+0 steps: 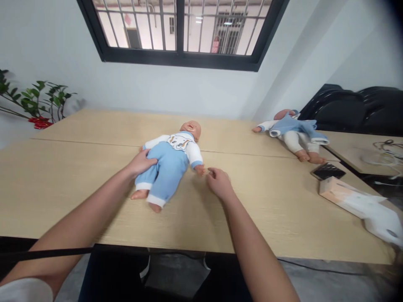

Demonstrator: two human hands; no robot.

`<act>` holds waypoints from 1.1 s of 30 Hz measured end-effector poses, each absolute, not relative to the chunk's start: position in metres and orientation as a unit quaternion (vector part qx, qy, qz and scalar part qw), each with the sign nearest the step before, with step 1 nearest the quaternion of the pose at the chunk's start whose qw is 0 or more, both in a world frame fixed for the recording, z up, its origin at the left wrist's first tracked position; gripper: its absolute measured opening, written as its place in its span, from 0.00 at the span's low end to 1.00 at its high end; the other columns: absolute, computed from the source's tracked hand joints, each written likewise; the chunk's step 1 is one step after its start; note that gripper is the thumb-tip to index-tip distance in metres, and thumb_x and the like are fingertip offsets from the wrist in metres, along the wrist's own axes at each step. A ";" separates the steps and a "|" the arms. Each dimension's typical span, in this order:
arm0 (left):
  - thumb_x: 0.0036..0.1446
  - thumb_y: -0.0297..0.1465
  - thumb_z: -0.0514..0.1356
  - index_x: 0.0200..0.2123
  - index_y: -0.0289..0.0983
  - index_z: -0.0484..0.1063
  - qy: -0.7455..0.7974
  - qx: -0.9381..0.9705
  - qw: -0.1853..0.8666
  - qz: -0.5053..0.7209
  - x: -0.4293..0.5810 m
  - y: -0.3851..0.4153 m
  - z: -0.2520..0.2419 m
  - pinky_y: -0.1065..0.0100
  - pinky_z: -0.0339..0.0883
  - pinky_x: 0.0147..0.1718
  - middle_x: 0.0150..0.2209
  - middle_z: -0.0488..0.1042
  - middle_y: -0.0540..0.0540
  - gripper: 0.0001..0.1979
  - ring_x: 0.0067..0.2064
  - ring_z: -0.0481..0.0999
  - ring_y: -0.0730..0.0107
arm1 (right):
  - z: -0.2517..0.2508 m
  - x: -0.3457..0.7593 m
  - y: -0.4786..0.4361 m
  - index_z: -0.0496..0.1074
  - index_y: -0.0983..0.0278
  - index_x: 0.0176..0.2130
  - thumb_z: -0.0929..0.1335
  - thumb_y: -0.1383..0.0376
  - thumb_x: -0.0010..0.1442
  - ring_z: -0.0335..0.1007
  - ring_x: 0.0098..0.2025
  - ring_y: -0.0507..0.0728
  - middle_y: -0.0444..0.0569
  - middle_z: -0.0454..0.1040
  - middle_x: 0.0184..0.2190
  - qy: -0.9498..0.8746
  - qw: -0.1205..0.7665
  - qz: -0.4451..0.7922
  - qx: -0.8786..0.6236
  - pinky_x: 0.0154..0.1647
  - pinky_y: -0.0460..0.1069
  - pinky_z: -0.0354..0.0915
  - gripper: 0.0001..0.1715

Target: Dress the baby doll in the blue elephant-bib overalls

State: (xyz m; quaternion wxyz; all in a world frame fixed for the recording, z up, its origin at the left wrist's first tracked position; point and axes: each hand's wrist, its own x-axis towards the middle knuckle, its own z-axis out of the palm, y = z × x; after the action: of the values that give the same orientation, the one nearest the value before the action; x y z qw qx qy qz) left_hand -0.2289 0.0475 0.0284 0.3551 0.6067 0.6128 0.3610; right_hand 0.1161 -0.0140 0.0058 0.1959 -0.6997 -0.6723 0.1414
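A baby doll (172, 161) lies on its back on the wooden table, head toward the window. It wears blue trousers and a white top with an animal face on the chest. My left hand (140, 162) grips the doll at its hip, thumb over the blue cloth and the other fingers partly hidden at its side. Just beside the doll's small hand is my right hand (218, 182), its fingers curled in with nothing visible between them. A narrow gap seems to separate it from the doll.
A second doll (296, 130) in loosened blue clothes lies at the back right of the table (270, 201). Nearer are a dark phone (328, 171) and a tissue box (341, 195) beside a blurred white object (384, 222). Black chairs (340, 111) and a plant (40, 98) flank the table.
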 end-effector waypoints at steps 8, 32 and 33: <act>0.55 0.36 0.61 0.63 0.35 0.69 0.659 0.690 0.141 0.265 -0.251 0.070 0.061 0.46 0.56 0.69 0.64 0.70 0.35 0.32 0.66 0.68 0.43 | 0.008 0.111 -0.016 0.77 0.60 0.57 0.64 0.62 0.66 0.71 0.54 0.63 0.52 0.80 0.51 -0.669 0.174 0.155 -0.705 0.55 0.55 0.61 0.23; 0.67 0.31 0.50 0.65 0.40 0.64 0.595 0.797 -0.065 0.077 -0.269 0.104 0.034 0.55 0.62 0.60 0.66 0.66 0.39 0.24 0.61 0.69 0.51 | 0.004 0.112 -0.014 0.76 0.60 0.58 0.64 0.64 0.65 0.72 0.50 0.64 0.54 0.80 0.47 -0.693 0.165 0.124 -0.691 0.52 0.56 0.61 0.25; 0.67 0.32 0.50 0.63 0.39 0.66 0.599 0.794 -0.066 0.077 -0.272 0.109 0.034 0.56 0.62 0.59 0.64 0.69 0.38 0.22 0.59 0.70 0.51 | 0.005 0.112 -0.014 0.77 0.60 0.58 0.64 0.64 0.65 0.72 0.50 0.64 0.55 0.80 0.47 -0.694 0.164 0.124 -0.690 0.52 0.56 0.61 0.25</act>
State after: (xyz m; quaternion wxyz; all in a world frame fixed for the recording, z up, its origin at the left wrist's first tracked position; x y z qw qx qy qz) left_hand -0.2716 0.1088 0.0341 -0.0655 0.7944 0.5989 0.0773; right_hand 0.1122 -0.0144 0.0046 0.1638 -0.6904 -0.6937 0.1238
